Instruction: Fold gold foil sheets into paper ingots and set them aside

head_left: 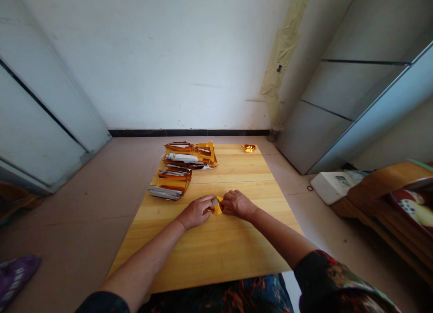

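Head view: two hands clamped on a gold foil piece (218, 206)

Left hand (195, 212) and right hand (237, 204) meet mid-table, their grips pinching the creased piece between them, just above the table (216, 245). Two stacks of gold-edged sheets (174, 182) (189, 154) sit toward the far left, holding most of the paper. Only one folded gold lump (249, 148) lies apart, near the far edge.
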Available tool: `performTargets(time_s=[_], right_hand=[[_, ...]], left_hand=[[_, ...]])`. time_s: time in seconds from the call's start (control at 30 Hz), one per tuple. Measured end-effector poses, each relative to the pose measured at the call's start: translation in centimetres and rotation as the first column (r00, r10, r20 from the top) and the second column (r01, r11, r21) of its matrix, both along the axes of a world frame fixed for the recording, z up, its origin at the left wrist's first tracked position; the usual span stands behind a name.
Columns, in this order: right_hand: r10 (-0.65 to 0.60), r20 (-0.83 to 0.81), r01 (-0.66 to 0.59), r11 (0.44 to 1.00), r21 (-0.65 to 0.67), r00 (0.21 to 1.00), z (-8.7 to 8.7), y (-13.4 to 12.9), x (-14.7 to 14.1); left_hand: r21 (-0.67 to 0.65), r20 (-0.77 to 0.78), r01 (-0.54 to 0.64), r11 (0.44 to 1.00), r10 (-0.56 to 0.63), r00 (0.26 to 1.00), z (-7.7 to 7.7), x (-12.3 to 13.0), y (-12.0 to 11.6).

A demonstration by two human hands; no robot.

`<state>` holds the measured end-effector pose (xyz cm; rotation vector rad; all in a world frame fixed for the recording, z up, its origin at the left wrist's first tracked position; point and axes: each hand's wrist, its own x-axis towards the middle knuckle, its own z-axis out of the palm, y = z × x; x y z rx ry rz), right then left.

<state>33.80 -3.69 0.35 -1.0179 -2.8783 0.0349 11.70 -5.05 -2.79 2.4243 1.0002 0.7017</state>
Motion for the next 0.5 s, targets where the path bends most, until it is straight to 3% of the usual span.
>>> performTargets(time_s=[0.33, 0.5], right_hand=[[0.164, 0.084, -0.179, 0.959, 0.220, 0.983, -0.9, -0.6, 0.2], [0.182, 0.050, -0.189, 0.945, 0.268, 0.982, -1.4, -1.5, -0.3]], left_hand=[[-0.048, -0.047, 0.039, 0.998, -0.041, 0.998, 0.5, -0.4, -0.1], [-0.058, -0.037, 0.023, 0.998, -0.025, 0.999, 0.6, -0.2, -0.2]])
